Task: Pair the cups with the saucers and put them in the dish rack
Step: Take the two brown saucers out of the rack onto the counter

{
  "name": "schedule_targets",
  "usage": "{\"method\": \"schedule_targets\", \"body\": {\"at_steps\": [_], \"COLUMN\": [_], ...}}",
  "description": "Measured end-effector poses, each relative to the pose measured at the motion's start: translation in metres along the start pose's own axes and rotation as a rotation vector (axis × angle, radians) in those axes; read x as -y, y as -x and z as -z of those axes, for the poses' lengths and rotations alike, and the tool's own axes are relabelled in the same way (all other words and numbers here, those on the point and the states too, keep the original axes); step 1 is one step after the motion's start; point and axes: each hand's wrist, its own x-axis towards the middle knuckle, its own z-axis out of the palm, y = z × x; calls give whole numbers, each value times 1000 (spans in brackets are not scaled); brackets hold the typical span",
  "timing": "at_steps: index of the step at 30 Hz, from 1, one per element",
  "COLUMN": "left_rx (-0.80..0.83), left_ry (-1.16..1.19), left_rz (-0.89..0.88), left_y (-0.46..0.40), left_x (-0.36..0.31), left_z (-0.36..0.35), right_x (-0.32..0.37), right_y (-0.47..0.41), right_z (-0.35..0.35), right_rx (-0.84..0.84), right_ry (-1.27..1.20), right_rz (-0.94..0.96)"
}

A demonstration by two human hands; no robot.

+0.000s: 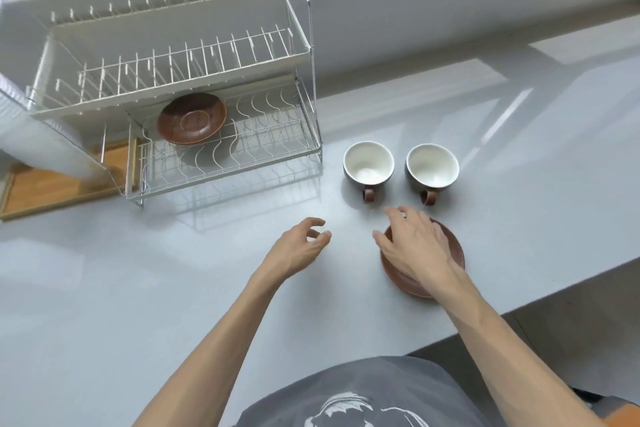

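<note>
right hand (414, 246): hovering spread over the near saucer (446, 263), fingers loose and fanned, grip looking wide. Can't tell if it's actually touching the rim yet, tbh.
left hand (301, 246): hanging over bare counter (173, 288), fingers loosely curled, holding nothing.
near saucer: sitting flat on the counter, near-right, directly under the right palm, so that hand is way closer than the left one.
cups: left cup (368, 166) and right cup (432, 168) are standing upright side by side just beyond the saucer, handles pointing toward the person. Left cup's handle is sitting just beyond the right hand's fingertips.
dish rack (304, 45): standing far-left, well apart from the cups. Another saucer (192, 118) is already lying on its lower wire tier, no cup on it.
what the move's turning on: I'd guess everything's traveling leftward and away, saucer being round so no axis to fuss over.
</note>
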Motion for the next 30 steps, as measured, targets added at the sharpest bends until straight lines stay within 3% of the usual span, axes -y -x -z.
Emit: {"method": "schedule_targets", "body": {"at_steps": [7,15,23,30], "left_rx": [-189,-342,-482,-640], "left_ry": [-471,-668,-667,-625], "left_rz": [-44,7,30,3], "left_y": [12,19,5,-22], "left_x": [30,56,71,70], "left_z": [66,105,133,164], "right_x": [72,138,178,202], "right_y": [-26,-51,-79,-117], "right_z": [7,0,1,3], "right_rx": [-3,23,26,-106], "right_ry": [100,104,137,-4], "right_rz": [207,322,411,479]}}
